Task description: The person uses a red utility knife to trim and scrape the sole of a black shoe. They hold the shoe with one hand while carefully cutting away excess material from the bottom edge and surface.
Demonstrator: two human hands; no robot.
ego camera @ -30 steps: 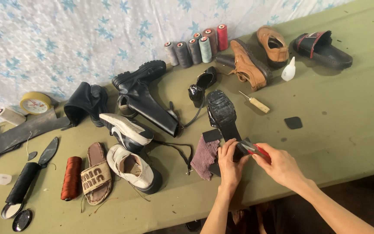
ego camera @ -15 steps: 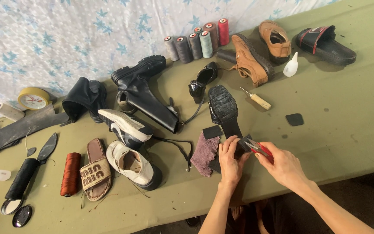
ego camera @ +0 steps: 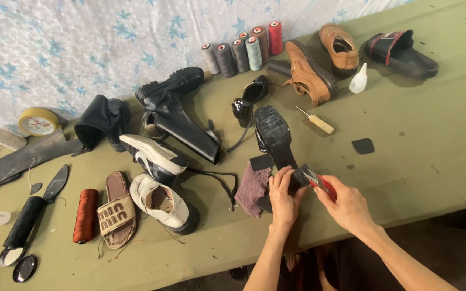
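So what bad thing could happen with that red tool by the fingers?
The right hand works a red-handled tool at the heel of the black shoe, close beside the left hand. If it slips, it might nick those fingers. The shoe also lies near the table edge, so a hard push could slide it off.

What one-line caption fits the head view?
Left hand steadies an upturned black shoe on the green table while the right hand works a red-handled tool at its heel.
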